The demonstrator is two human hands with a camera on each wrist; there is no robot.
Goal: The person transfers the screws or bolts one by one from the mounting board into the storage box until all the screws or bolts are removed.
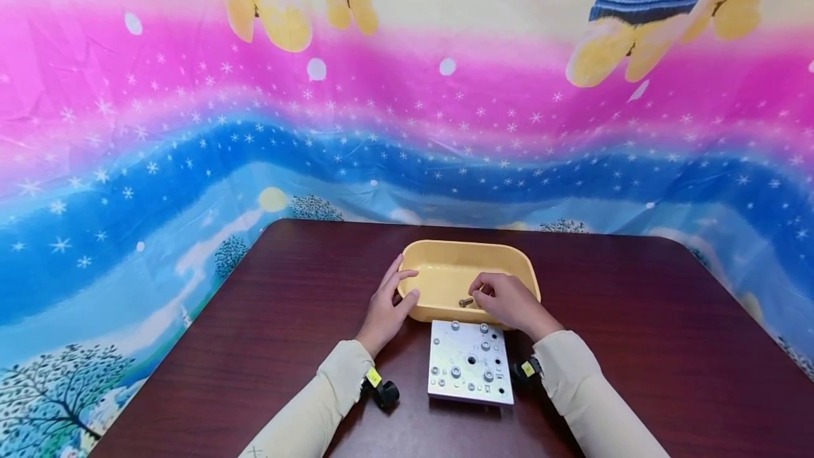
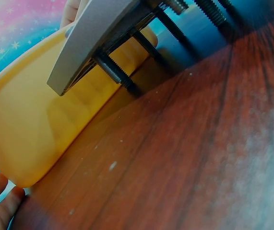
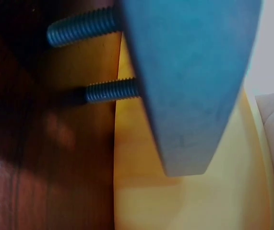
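Curled fingers of the right hand [image 1: 511,301] are meeting a silvery metal bolt [image 1: 466,302], grip unclear, inside a yellow oblong tray [image 1: 439,281], the left hand [image 1: 384,304] resting fingers apart at its end, a bolt-studded square metal plate [image 1: 456,355] standing nearer on the dark-red counter [image 1: 636,316].

Yellow tray [image 1: 439,281] — silver plate [image 1: 454,350] — reddish-brown table [image 1: 636,316] (backdrop [image 1: 407,90] pink, blue, snowflaked).

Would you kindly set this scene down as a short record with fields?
Surface: dark red-brown table
Container: yellow tray on the table
Plate: silver metal plate in front of the tray, threaded shanks protruding beneath
Left hand: touching the tray's left end
Right hand: fingers bent over the tray's near side, right of centre
In tray: metal bolt by the right fingertips; whether pinched is unclear
Backdrop: colourful cloth with snowflakes
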